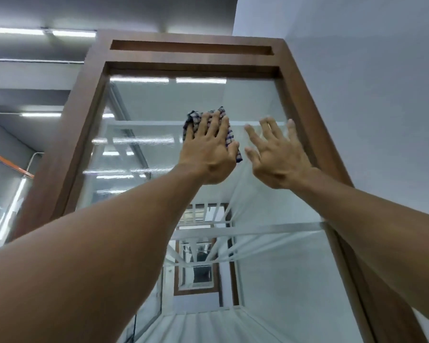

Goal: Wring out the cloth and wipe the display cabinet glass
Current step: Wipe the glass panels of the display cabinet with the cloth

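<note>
**Operator A:** What was the state of each hand?

**Operator B:** The left hand [208,147] lay flat with its fingers spread, pressing the crumpled blue-and-white checked cloth [219,131] against the pane. It had no closed grasp on the cloth — the palm and fingers pinned it to the glass. The right hand [278,154] was open, fingers splayed, and held nothing. Whether its fingertips touched the pane could not be determined.

**Operator A:** Where was the cloth relative to the hands?

**Operator B:** Directly under the left hand. Its edges showed above the fingertips and beside the thumb. The right hand was just beside it, toward the right-hand upright of the frame, so the left hand was the nearer one and the working one.

**Operator A:** And the surface to be wiped?

**Operator B:** The clear glass front panel of the display cabinet [159,149] ran upward and downward from the hands, its long axis vertical inside the tall brown wooden frame [302,100]. The cloth sat in the upper part of the pane, right of centre. More glass lay to the left and below than above.

**Operator A:** Assessment?

**Operator B:** Wringing appeared complete — wiping was in hand. The next stroke probably called for a sweep leftward or downward.
</note>
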`<state>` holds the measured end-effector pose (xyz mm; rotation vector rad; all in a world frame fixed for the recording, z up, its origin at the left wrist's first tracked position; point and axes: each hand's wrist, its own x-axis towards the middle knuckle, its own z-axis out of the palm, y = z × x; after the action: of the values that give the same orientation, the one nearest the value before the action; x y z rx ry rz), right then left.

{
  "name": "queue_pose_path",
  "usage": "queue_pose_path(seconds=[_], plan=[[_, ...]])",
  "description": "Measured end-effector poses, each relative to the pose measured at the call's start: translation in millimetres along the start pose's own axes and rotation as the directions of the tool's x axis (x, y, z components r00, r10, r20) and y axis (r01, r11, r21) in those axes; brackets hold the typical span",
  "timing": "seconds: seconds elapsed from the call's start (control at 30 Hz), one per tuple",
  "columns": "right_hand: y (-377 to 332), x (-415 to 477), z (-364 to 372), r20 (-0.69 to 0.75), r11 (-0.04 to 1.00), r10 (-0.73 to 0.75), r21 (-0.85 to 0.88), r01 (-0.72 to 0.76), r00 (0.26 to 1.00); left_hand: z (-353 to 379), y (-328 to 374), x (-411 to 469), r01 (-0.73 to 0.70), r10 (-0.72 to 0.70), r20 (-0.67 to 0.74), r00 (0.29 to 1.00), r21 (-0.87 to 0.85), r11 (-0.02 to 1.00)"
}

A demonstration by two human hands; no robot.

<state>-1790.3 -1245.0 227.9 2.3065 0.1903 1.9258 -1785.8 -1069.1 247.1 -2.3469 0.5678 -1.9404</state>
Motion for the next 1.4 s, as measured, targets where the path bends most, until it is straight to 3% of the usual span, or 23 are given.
queue_pose_path(seconds=[0.17,0.3,0.47,0.6,0.63,0.73,0.8,0.93,1.13,1.27,1.4], plan=[[40,-15,3,0.020,0.984,0.175,0.032,-0.175,0.984,15,48,20,-0.053,0.053,-0.012,0.999,0.024,0.998],[53,-28,5,-0.052,0.964,0.182,0.207,-0.168,0.982,22,80,32,-0.090,0.090,0.014,0.996,0.023,0.996],[61,-40,5,-0.137,0.864,0.240,0.481,-0.147,0.961,31,115,40,-0.189,0.186,0.066,0.980,0.046,0.981],[65,-43,7,-0.148,0.862,0.207,0.496,-0.109,0.967,31,101,25,-0.377,0.373,0.103,0.922,0.031,0.926],[64,-43,8,-0.144,0.884,0.195,0.455,-0.110,0.970,27,91,26,-0.366,0.362,0.090,0.928,0.037,0.930],[54,-45,10,-0.086,0.968,0.115,0.233,-0.093,0.990,17,71,27,-0.151,0.150,0.032,0.988,0.049,0.987],[39,-46,13,-0.069,0.986,0.088,0.151,-0.077,0.994,20,72,13,-0.161,0.159,0.038,0.986,0.040,0.986],[-3,-52,19,-0.076,0.955,0.081,0.292,-0.056,0.994,16,37,-20,-0.256,0.255,0.067,0.965,0.017,0.966],[-81,-11,12,-0.056,0.959,0.021,0.282,-0.005,0.998,-13,-58,-48,-0.022,0.022,-0.013,1.000,0.029,0.999],[-146,16,5,-0.056,0.950,-0.072,0.299,0.086,0.996,-29,-112,-59,0.098,-0.097,-0.023,0.995,0.044,0.994],[-172,19,8,-0.089,0.950,-0.050,0.303,0.075,0.995,-34,-140,-78,0.204,-0.203,-0.045,0.978,0.026,0.979]])
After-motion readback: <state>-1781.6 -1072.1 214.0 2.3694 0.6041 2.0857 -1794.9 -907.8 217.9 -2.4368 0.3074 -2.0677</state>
